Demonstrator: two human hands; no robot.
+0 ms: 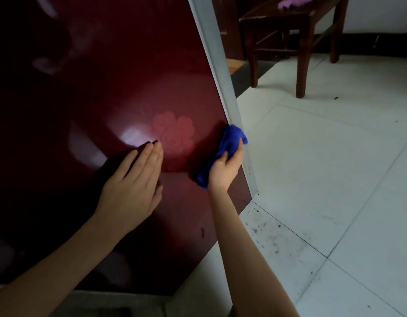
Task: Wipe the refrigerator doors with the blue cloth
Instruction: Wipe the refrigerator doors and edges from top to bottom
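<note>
A white tiled floor point(323, 168), speckled with dark grit near the fridge, runs back to a dark wooden chair point(296, 30) with something purple point(289, 2) on its seat, while a glossy dark red door point(95, 88) with a pale flower print point(172, 133) and a grey edge strip point(220, 65) fills the left of the view. The left hand point(134, 186) lies flat on the door, fingers straight and together, just left of the flower. The right hand point(225, 168) grips the bunched blue cloth point(230, 143) and holds it against the door's right edge, touching the strip, low on the door.
</note>
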